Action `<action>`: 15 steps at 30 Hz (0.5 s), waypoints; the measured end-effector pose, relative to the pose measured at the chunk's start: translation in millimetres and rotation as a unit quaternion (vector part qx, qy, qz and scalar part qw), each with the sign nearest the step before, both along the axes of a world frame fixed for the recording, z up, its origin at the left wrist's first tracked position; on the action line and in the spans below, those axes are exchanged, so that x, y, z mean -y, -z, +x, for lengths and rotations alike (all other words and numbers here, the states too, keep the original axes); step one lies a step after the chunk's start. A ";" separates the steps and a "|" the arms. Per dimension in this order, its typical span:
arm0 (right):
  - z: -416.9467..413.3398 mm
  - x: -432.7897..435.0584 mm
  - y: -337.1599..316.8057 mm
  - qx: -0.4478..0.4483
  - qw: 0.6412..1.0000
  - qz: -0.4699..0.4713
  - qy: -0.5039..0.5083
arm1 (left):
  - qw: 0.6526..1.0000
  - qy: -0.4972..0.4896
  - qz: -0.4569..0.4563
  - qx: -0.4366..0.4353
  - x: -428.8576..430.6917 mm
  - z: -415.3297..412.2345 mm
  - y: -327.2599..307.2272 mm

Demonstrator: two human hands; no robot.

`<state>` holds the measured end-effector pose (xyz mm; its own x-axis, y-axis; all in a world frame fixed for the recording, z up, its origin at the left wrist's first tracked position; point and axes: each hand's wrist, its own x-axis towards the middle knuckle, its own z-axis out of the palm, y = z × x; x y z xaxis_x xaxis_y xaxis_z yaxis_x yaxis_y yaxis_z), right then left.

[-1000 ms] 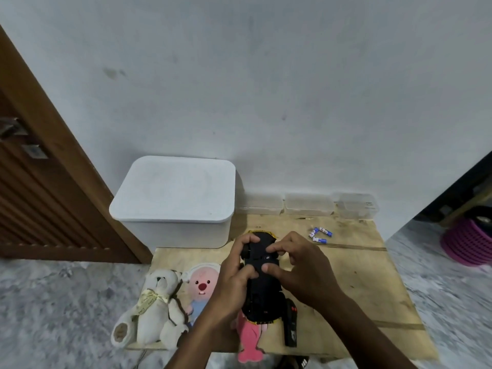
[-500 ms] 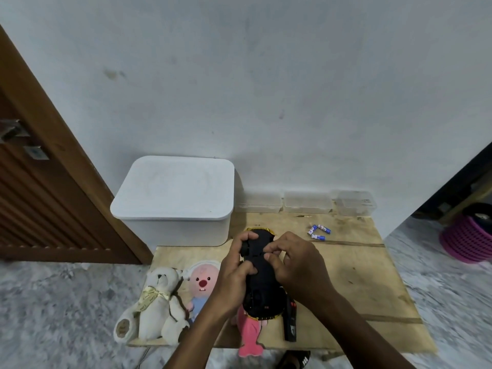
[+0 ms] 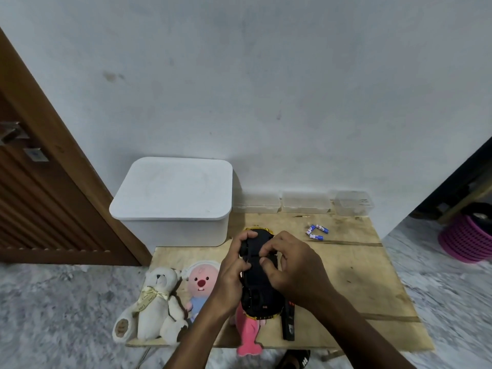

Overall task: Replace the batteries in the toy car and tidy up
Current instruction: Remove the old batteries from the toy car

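Note:
The toy car [image 3: 259, 291] is upside down above the low wooden table [image 3: 359, 283], its black underside facing me and a gold rim showing at both ends. My left hand [image 3: 231, 272] grips its left side. My right hand [image 3: 295, 267] holds the right side, with thumb and fingertips pressed on the underside near the middle. Three small blue and white batteries [image 3: 316, 231] lie loose on the table beyond my right hand. A black remote-like piece [image 3: 288, 322] lies on the table under the car's near end.
A white lidded bin [image 3: 173, 201] stands at the back left. Three clear plastic boxes [image 3: 306, 205] line the wall. A cream teddy bear [image 3: 157, 302], a pink-faced plush [image 3: 199, 286] and a pink fish-tail plush [image 3: 249, 334] lie at the front left. A wooden door [image 3: 40, 182] is left, a purple basket [image 3: 468, 241] right.
Both hands keep the car in the same place. My right fingers have shifted slightly on the underside, curling closer toward the middle.

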<state>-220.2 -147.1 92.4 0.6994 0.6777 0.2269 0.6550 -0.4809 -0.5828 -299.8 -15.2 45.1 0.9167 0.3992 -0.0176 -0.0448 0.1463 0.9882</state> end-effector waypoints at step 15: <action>14.7 11.0 -9.8 -0.094 0.994 -0.032 -0.048 | 1.000 -0.009 -0.014 -0.006 0.8 13.3 3.6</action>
<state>-205.5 -158.1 102.2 0.6571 0.7519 0.0529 0.5821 -0.4616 -0.6694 -286.5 -16.0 41.5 0.9091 0.4148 -0.0393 -0.0366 0.1736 0.9841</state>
